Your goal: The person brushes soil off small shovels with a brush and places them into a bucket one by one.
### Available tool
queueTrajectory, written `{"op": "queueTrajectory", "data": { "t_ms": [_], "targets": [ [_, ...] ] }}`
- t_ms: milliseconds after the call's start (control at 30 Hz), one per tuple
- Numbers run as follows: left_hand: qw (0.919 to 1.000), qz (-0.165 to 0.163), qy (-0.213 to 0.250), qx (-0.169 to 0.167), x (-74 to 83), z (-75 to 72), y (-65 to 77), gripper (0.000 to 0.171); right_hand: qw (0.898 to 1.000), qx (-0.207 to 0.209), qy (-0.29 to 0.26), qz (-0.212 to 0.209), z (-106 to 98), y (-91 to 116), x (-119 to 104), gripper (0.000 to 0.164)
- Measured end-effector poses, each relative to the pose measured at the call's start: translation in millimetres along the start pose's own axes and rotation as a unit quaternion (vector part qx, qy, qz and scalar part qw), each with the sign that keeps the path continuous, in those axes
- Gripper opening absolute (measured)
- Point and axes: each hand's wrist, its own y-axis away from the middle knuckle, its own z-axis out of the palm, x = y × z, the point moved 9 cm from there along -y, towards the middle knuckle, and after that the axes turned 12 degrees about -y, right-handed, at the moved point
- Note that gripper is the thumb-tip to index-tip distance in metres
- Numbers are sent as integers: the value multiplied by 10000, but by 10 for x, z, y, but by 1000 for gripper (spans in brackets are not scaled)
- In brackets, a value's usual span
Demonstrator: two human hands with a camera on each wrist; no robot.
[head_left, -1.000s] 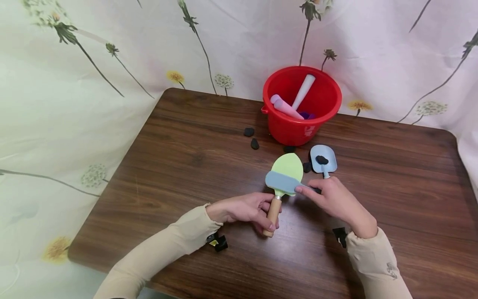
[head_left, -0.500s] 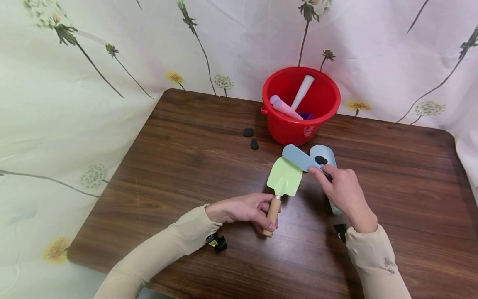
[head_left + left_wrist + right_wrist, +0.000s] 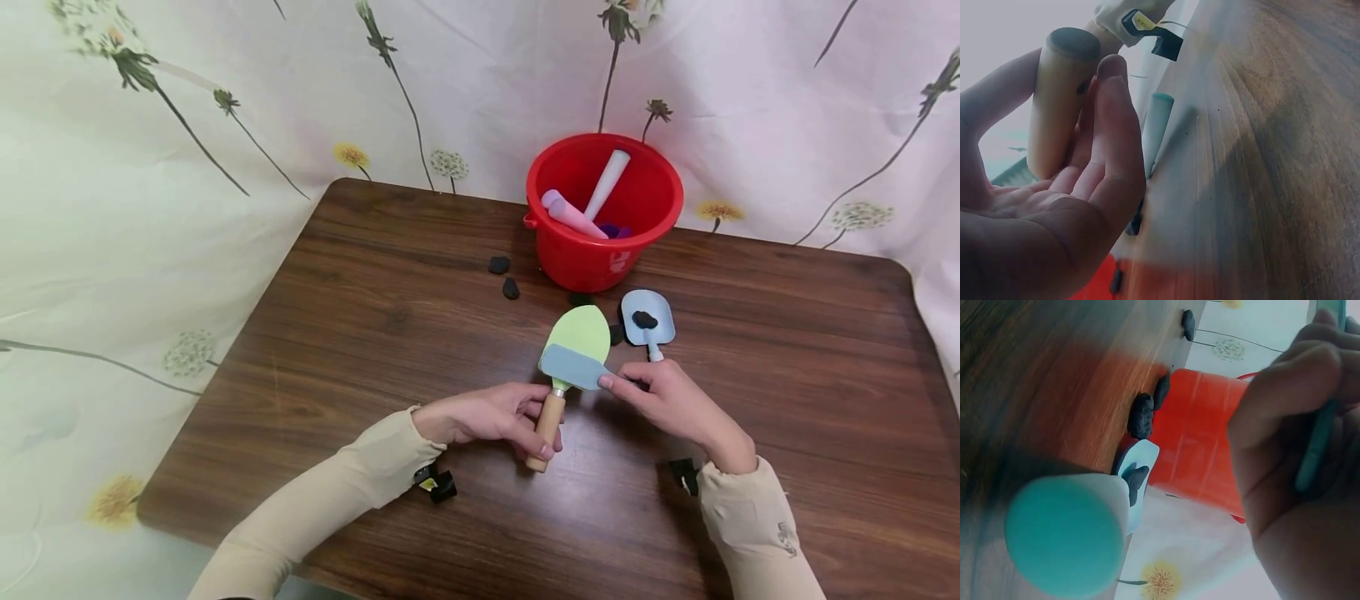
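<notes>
In the head view my left hand (image 3: 501,421) grips the wooden handle of a light green trowel (image 3: 588,327), its blade pointing away from me. The handle's butt end (image 3: 1066,81) shows between thumb and fingers in the left wrist view. My right hand (image 3: 678,408) pinches a blue-grey spatula (image 3: 572,367) by its thin handle. Its flat head lies across the lower part of the trowel blade. Behind the right hand a light blue toy shovel (image 3: 636,328) rests on the table, a black stone (image 3: 645,320) in its scoop and its handle partly hidden.
A red bucket (image 3: 577,265) with white, pink and purple things in it stands at the back of the wooden table (image 3: 337,333). Several black stones lie near it, one stone (image 3: 498,265) left of it and another (image 3: 617,335) beside the shovel. Flowered cloth (image 3: 270,75) hangs behind.
The spatula swung right and up to the trowel blade's far right edge by half a second ago, then came back across the blade. The left hand stayed nearly still.
</notes>
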Motion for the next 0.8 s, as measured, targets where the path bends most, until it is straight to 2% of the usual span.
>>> {"op": "queueTrajectory", "data": {
  "t_ms": [200, 367, 467, 567, 633, 700, 800],
  "targets": [
    [9998, 10, 126, -135, -27, 22, 6, 41, 9987, 422, 298, -14, -134, -9, -3, 28],
    [9998, 73, 152, -132, -28, 18, 19, 46, 9925, 1036, 620, -199, -284, -11, -43, 24],
    [9992, 88, 340, -164, -40, 17, 32, 49, 9805, 1642, 945, -528, -402, 9, -107, 20],
    [9980, 28, 596, -212, -72, 20, 44, 43, 9595, 2355, 1317, -815, -532, 60, -172, 20],
    [9975, -22, 672, -210, -92, 19, 47, 40, 9464, 2719, 1529, -830, -601, 96, -183, 26],
    [9979, -25, 623, -163, -96, 6, 47, 43, 9409, 2885, 1622, -718, -641, 114, -165, 30],
    [9988, 18, 494, 11, -82, -36, 45, 52, 9427, 2887, 1595, -512, -656, 125, -110, 34]
  ]
}}
